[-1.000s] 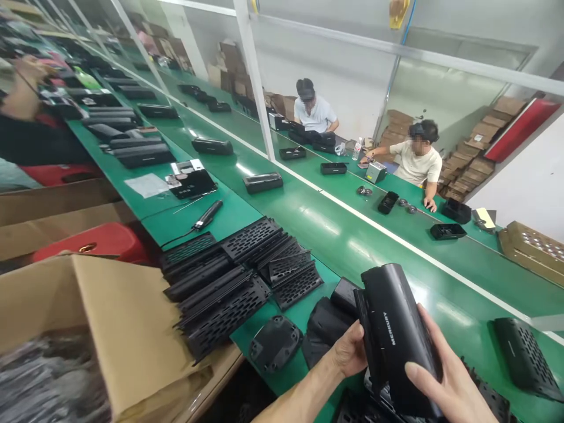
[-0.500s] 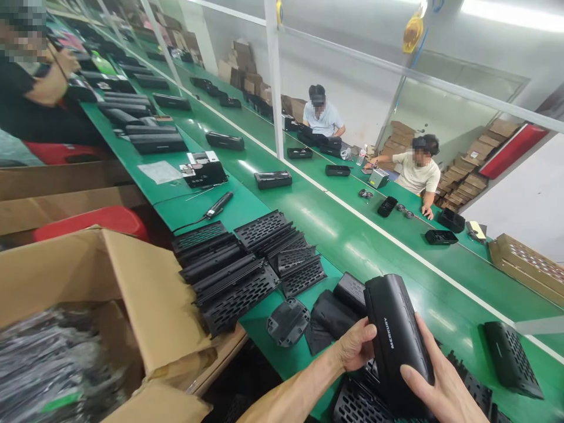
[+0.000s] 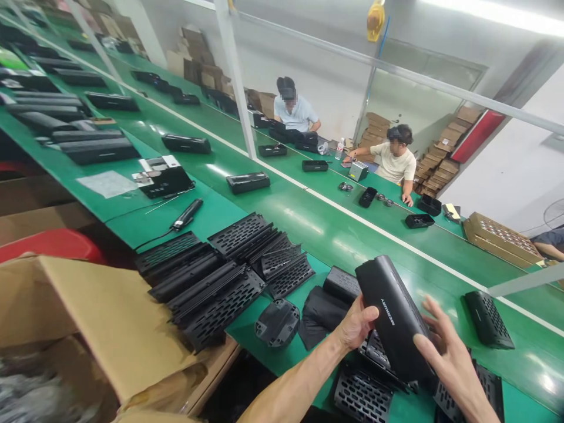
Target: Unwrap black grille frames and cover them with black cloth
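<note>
The left hand [image 3: 358, 326] grips the left edge of a black case [image 3: 392, 317], its thumb pressed near the white lettering and its fingers curled behind. The case slants between the two hands, its upper end leaning toward the left-hand side. The right hand [image 3: 449, 352] is loosely open at the other side of the case, thumb against the edge and fingers spread apart; whether those fingers touch the case I cannot tell.

Just below the left hand and the case lies a panel with slots [image 3: 363, 390], on the green table [image 3: 127, 220]. Just beyond the left hand is another dark case [image 3: 341, 283]. To the left of that hand sits a black end cap [image 3: 277, 323], and farther left a pile of slotted panels [image 3: 229, 276]. Past the pile, well away from the left hand, lies a corded screwdriver [image 3: 187, 215]. A cardboard box [image 3: 110, 317] stands far to the left hand's left. Right of the right hand, a slotted case [image 3: 488, 319] rests apart on the green surface.
</note>
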The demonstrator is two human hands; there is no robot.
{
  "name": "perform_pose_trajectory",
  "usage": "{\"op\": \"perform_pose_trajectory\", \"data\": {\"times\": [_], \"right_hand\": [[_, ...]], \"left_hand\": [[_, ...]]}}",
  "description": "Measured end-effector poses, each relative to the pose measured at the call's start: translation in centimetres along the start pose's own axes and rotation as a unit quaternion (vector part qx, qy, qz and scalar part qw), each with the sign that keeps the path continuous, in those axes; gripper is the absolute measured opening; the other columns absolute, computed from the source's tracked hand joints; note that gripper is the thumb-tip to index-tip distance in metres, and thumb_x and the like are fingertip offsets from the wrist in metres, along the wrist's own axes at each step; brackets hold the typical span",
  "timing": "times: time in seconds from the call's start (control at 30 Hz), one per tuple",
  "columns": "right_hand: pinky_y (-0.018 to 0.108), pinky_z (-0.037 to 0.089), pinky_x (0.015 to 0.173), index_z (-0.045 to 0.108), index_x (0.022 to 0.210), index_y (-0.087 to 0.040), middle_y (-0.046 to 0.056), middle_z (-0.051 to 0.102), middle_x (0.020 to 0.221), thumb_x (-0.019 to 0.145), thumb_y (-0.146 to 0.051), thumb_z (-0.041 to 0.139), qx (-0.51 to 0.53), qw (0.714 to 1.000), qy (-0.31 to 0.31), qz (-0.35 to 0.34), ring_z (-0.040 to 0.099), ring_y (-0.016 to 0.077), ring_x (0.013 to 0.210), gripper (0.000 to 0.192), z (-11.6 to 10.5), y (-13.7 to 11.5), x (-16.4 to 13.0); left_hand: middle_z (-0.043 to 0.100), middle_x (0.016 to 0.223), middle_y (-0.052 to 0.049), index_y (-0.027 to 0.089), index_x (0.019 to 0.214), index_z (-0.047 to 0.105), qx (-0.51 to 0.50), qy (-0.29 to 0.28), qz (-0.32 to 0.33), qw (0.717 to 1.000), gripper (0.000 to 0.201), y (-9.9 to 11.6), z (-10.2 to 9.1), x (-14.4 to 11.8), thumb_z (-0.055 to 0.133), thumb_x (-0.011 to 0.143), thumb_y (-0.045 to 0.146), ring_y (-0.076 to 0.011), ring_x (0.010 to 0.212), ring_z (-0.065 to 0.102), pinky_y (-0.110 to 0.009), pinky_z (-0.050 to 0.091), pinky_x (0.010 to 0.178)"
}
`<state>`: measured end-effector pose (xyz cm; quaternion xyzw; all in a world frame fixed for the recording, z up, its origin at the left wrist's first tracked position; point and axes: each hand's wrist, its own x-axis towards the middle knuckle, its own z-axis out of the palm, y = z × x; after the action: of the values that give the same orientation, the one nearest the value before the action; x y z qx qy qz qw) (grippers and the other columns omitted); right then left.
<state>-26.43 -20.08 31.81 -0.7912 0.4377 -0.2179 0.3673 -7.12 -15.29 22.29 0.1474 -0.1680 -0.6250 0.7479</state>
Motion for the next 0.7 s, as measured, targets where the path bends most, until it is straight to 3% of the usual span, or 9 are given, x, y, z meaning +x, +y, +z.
{"op": "perform_pose_trajectory", "data": {"times": [0.07, 0.13, 0.2, 0.27, 0.4, 0.5, 0.6, 0.7], "right_hand": [[0.058, 0.039, 0.118, 0.019, 0.163, -0.031, 0.011, 0.027, 0.165, 0.085, -0.061, 0.071, 0.019, 0.994, 0.109, -0.018, 0.034, 0.0385, 0.149, 0.099, 2.2, 0.5, -1.4], [0.060, 0.030, 0.122, 0.014, 0.163, -0.027, 0.013, 0.023, 0.165, 0.080, -0.060, 0.076, -0.001, 0.985, 0.169, -0.028, 0.027, 0.0405, 0.151, 0.109, 4.5, 0.7, -2.3], [0.060, 0.029, 0.122, 0.024, 0.158, -0.025, 0.015, 0.030, 0.160, 0.078, -0.061, 0.077, -0.025, 0.976, 0.215, -0.037, 0.031, 0.0412, 0.148, 0.102, 6.1, 0.8, -2.5], [0.056, 0.036, 0.118, 0.037, 0.148, -0.024, 0.014, 0.040, 0.153, 0.079, -0.061, 0.076, -0.023, 0.970, 0.240, -0.042, 0.041, 0.0394, 0.140, 0.088, 6.1, 0.8, -2.4], [0.052, 0.038, 0.115, 0.043, 0.143, -0.025, 0.013, 0.044, 0.151, 0.078, -0.061, 0.077, 0.013, 0.983, 0.185, 0.011, 0.045, 0.0381, 0.137, 0.082, 3.5, 0.5, -3.3], [0.048, 0.042, 0.111, 0.042, 0.144, -0.026, 0.012, 0.043, 0.153, 0.077, -0.062, 0.077, 0.044, 0.989, 0.142, 0.025, 0.044, 0.0381, 0.139, 0.084, 2.1, 0.2, -4.4], [0.042, 0.048, 0.103, 0.044, 0.143, -0.028, 0.009, 0.046, 0.151, 0.077, -0.062, 0.077, 0.061, 0.991, 0.116, 0.041, 0.048, 0.0367, 0.135, 0.081, 1.8, 0.0, -4.7], [0.039, 0.050, 0.098, 0.046, 0.141, -0.029, 0.009, 0.048, 0.148, 0.077, -0.064, 0.076, 0.081, 0.990, 0.098, 0.064, 0.050, 0.0362, 0.132, 0.079, 1.2, -0.1, -4.3]], "left_hand": [[0.071, 0.122, -0.013, 0.019, 0.138, 0.057, 0.000, 0.025, 0.028, 0.999, 0.087, 0.5, 0.7, 0.1, 0.094, 0.063, 0.044, -0.0314, 0.110, 0.069, -0.042, 0.056, 0.094], [0.071, 0.121, -0.011, 0.022, 0.141, 0.052, 0.010, 0.048, 0.044, 0.998, 0.093, 0.6, 1.0, 0.1, 0.095, 0.062, 0.043, -0.0315, 0.112, 0.068, -0.043, 0.055, 0.098], [0.070, 0.121, -0.012, 0.023, 0.142, 0.050, 0.037, 0.064, 0.038, 0.997, 0.096, 0.8, 0.8, 0.2, 0.096, 0.060, 0.044, -0.0325, 0.114, 0.068, -0.045, 0.056, 0.097], [0.069, 0.125, -0.014, 0.021, 0.139, 0.052, 0.072, 0.073, 0.018, 0.995, 0.097, 1.6, 0.3, 0.3, 0.095, 0.058, 0.052, -0.0351, 0.115, 0.066, -0.047, 0.056, 0.096], [0.049, 0.153, -0.017, 0.023, 0.150, 0.046, 0.210, 0.051, 0.074, 0.974, 0.109, 5.8, -1.1, 0.8, 0.095, 0.058, 0.055, -0.0376, 0.138, 0.050, -0.049, 0.044, 0.112], [0.031, 0.166, -0.014, 0.028, 0.159, 0.036, 0.346, -0.056, 0.068, 0.934, 0.119, 9.3, -1.1, 0.9, 0.097, 0.058, 0.041, -0.0392, 0.148, 0.037, -0.050, 0.030, 0.122], [0.045, 0.157, -0.011, 0.026, 0.155, 0.047, 0.388, -0.112, 0.035, 0.914, 0.103, 10.6, -0.5, 0.6, 0.091, 0.063, 0.045, -0.0402, 0.142, 0.042, -0.049, 0.031, 0.121], [0.057, 0.142, -0.010, 0.023, 0.148, 0.055, 0.381, -0.076, 0.037, 0.921, 0.096, 9.9, -0.2, 0.1, 0.090, 0.062, 0.045, -0.0382, 0.127, 0.053, -0.045, 0.041, 0.111]]}}
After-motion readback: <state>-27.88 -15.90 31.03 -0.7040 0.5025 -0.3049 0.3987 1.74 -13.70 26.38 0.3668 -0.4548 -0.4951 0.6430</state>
